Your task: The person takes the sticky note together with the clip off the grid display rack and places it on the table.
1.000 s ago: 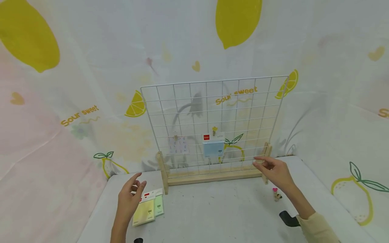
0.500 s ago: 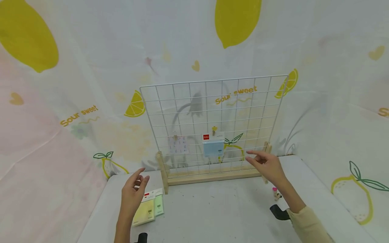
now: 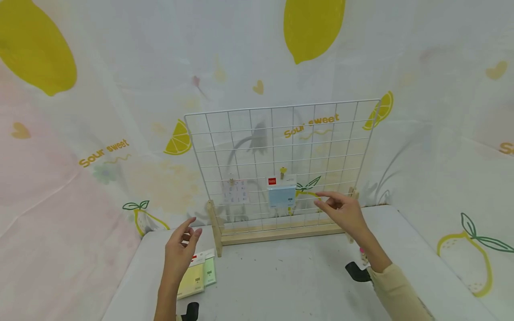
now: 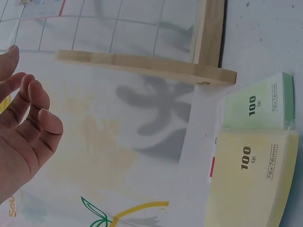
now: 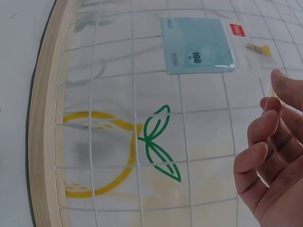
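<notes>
My right hand point(image 3: 344, 213) hovers in front of the lower right of a white wire grid point(image 3: 293, 106), fingers loosely bent and holding nothing. To its left, a pack of blue sticky notes point(image 3: 282, 197) hangs from a small wooden clip with a yellow heart point(image 3: 283, 170). Further left on the grid, a small patterned card point(image 3: 236, 191) is clipped up too. My left hand point(image 3: 180, 250) is raised, relaxed and holding nothing, near the stand's left foot. Below it lie a yellow sticky-note pack point(image 4: 251, 179) and a green one point(image 4: 258, 101), slightly overlapping.
The grid stands upright in a wooden base point(image 3: 281, 235) on a white-covered table point(image 3: 277, 285). On the right, small clips with a pink heart point(image 3: 362, 250) are partly hidden by my right forearm. A lemon-printed cloth point(image 3: 225, 58) hangs behind.
My right hand has moved left and slightly up, closer to the blue sticky notes. My left hand has drifted up and to the right. The hung items stay put.
</notes>
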`<state>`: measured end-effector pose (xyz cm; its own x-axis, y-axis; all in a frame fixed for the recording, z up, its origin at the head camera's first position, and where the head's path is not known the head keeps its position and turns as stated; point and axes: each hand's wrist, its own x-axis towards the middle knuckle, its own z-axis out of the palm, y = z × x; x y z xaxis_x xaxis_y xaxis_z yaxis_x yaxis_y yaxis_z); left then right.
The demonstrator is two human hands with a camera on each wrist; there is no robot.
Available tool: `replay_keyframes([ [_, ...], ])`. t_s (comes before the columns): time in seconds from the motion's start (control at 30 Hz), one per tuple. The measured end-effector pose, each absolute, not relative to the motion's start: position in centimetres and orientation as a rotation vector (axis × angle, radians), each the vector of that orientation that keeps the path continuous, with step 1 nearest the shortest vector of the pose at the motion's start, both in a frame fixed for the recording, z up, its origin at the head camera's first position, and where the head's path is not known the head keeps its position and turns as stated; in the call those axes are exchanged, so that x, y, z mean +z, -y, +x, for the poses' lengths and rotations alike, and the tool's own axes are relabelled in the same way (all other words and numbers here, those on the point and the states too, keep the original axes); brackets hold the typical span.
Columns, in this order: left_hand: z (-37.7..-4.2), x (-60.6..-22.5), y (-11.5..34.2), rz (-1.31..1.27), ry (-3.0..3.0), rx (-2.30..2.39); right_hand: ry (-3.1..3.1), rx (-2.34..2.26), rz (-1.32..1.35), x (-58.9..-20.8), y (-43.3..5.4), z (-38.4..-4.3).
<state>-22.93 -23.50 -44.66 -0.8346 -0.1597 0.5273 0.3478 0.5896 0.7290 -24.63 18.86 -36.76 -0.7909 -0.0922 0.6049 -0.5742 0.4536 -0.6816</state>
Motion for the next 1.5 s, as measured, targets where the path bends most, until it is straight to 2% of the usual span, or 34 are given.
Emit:
replay_keyframes([
  [0.8,-24.7,-43.5,21.5,-0.237,2.149,-1.252,2.186,1.313,0.621,-35.0,-16.3,-25.9],
  [1.1,-25.1,-43.8,21.1,-0.235,2.121,-1.287,2.183,1.36,0.658,-37.2,-16.2,-29.0],
  [1.5,-25.9,-43.2,20.5,-0.251,2.098,-1.281,2.153,1.34,0.722,-36.6,-15.0,-30.1],
])
